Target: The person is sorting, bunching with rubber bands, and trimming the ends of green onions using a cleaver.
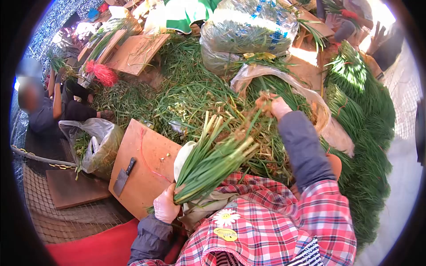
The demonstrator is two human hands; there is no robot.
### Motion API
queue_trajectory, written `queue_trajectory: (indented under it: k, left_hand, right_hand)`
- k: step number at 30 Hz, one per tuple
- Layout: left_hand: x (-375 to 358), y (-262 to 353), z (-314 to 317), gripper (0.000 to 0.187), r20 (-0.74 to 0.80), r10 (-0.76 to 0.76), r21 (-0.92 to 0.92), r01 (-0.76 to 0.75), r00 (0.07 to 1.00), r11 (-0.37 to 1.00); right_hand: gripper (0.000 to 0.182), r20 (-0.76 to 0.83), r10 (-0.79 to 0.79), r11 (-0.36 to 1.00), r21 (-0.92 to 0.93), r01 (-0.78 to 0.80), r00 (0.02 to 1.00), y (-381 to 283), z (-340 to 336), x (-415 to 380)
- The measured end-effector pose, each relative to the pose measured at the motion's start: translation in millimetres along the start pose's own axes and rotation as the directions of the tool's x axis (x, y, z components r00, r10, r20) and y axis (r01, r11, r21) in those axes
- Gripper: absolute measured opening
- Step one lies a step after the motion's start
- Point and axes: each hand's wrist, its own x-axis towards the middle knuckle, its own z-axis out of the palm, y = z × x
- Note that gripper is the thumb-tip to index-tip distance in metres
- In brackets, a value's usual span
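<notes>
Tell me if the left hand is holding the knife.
No, the knife lies on the board, while the left hand holds a bunch of green stalks.

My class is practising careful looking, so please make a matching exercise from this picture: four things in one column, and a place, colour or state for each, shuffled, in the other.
Column one
1. Left hand
2. Right hand
3. Knife
4. Tuft of strings

Column two
A. Bright red
B. Lying on a tan board
C. Fingers at brownish plant scraps
D. Holding a bundle of green stalks

Right pairs: 1-D, 2-C, 3-B, 4-A
</notes>
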Motion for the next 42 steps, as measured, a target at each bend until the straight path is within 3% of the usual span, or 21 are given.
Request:
queue_trajectory:
  k: [3, 7, 8, 10, 11, 16, 18, 20, 22, 24, 25, 27, 28, 30, 31, 33, 35, 37, 38, 41, 42]
  left_hand:
    - [6.3, 12.2, -0.7, 0.055, 0.024, 0.017, 0.098, -0.019, 1.0, 0.995]
    - [5.4, 13.4, -1.8, 0.058, 0.067, 0.049, 0.155, -0.058, 0.997, 0.986]
    - [3.4, 12.0, -1.1, 0.058, 0.055, 0.041, 0.143, -0.049, 0.998, 0.989]
    - [2.2, 7.3, 1.6, 0.059, 0.036, 0.036, 0.121, -0.04, 0.999, 0.992]
    - [3.0, 6.7, 2.8, 0.06, 0.047, 0.03, 0.123, -0.035, 0.998, 0.992]
    - [0.4, 2.5, 7.2, 0.063, 0.04, 0.005, 0.12, -0.01, 0.999, 0.993]
    - [-2.9, 2.7, 12.6, 0.067, 0.018, 0.01, 0.105, -0.011, 1.0, 0.994]
    - [-3.1, 0.9, 16.3, 0.07, -0.005, 0.027, 0.093, -0.026, 1.0, 0.995]
    - [-3.2, 2.8, 15.7, 0.073, 0.025, 0.031, 0.096, -0.033, 0.999, 0.995]
    - [0.1, 3.9, 15.6, 0.075, 0.027, 0.058, 0.113, -0.061, 0.998, 0.992]
    - [0.9, 4.1, 16.5, 0.075, 0.019, 0.08, 0.127, -0.082, 0.997, 0.988]
    - [1.8, 3.0, 18.6, 0.075, 0.011, 0.116, 0.137, -0.117, 0.993, 0.984]
    - [0.3, 1.1, 18.9, 0.075, 0.01, 0.127, 0.135, -0.127, 0.992, 0.983]
    - [1.3, -2.4, 18.5, 0.075, 0.014, 0.123, 0.124, -0.124, 0.992, 0.985]
    - [-0.6, -4.9, 17.3, 0.074, 0.028, 0.108, 0.115, -0.111, 0.994, 0.987]
    - [-1.6, -9.9, 17.9, 0.073, 0.043, 0.077, 0.082, -0.08, 0.996, 0.993]
    - [-2.5, -12.3, 20.3, 0.072, 0.056, 0.046, 0.031, -0.048, 0.997, 0.998]
    - [-0.9, -14.4, 23.8, 0.071, 0.036, 0.051, -0.043, -0.05, 0.998, 0.998]
    - [1.2, -16.0, 26.0, 0.071, 0.02, 0.055, -0.081, -0.054, 0.998, 0.995]
    - [1.6, -14.4, 19.9, 0.07, 0.059, 0.058, -0.058, -0.055, 0.997, 0.997]
    - [1.4, -14.7, 18.0, 0.067, 0.039, 0.085, -0.066, -0.083, 0.996, 0.994]
  right_hand:
    - [0.052, 0.343, 0.078, 0.812, -0.566, 0.139, 0.936, -33.9, 43.2, -52.6]
    - [0.059, 0.494, 0.145, 0.769, -0.602, 0.217, 0.857, -36.0, 95.0, -55.4]
    - [0.055, 0.507, 0.228, 0.864, -0.498, 0.067, 0.831, -32.8, 107.0, -58.1]
    - [0.04, 0.482, -0.067, 0.945, -0.251, 0.211, 0.874, 17.0, 114.8, -48.2]
    - [0.036, 0.442, -0.17, 0.852, -0.384, 0.357, 0.881, 39.0, 115.2, -36.6]
    - [0.028, -0.057, -0.034, 0.533, -0.846, -0.03, 0.998, 16.6, 33.1, -44.6]
    - [0.029, -0.183, -0.018, 0.805, -0.586, -0.094, 0.983, 53.1, -32.0, -25.1]
    - [0.037, -0.08, 0.171, 0.947, 0.288, -0.142, 0.982, 75.3, -42.6, 12.2]
    - [0.05, 0.137, 0.021, 0.981, 0.189, -0.047, 0.99, 75.5, -27.5, 18.3]
    - [0.068, 0.357, 0.125, 0.752, -0.643, 0.147, 0.926, -39.1, 45.6, -35.6]
    - [0.067, 0.426, 0.265, 0.728, -0.676, 0.11, 0.865, -49.9, 72.2, -35.1]
    - [0.06, 0.585, 0.003, 0.755, -0.534, 0.381, 0.811, -6.5, 111.5, -15.9]
    - [0.054, 0.537, -0.155, 0.625, -0.597, 0.503, 0.83, 46.5, 124.0, 8.7]
    - [0.043, 0.363, -0.01, 0.397, -0.854, 0.337, 0.932, 51.7, 119.3, 21.2]
    - [0.037, 0.147, 0.275, 0.235, -0.968, 0.082, 0.95, 18.2, 102.9, 14.4]
    - [0.033, -0.085, 0.031, 0.632, -0.77, -0.085, 0.996, 15.9, 35.5, 5.3]
    - [0.028, -0.268, 0.235, 0.876, -0.358, -0.323, 0.934, -8.1, 0.6, -1.4]
    - [0.047, 0.291, 0.172, 0.559, -0.815, 0.15, 0.941, -17.8, 15.6, -6.0]
    - [0.063, 0.294, 0.254, 0.477, -0.867, 0.145, 0.922, -30.9, 39.0, -8.1]
    - [0.075, 0.48, -0.027, 0.802, -0.514, 0.306, 0.877, 31.6, 45.2, 30.6]
    - [0.071, 0.461, 0.103, 0.819, -0.542, 0.188, 0.882, 17.1, 38.5, 29.3]
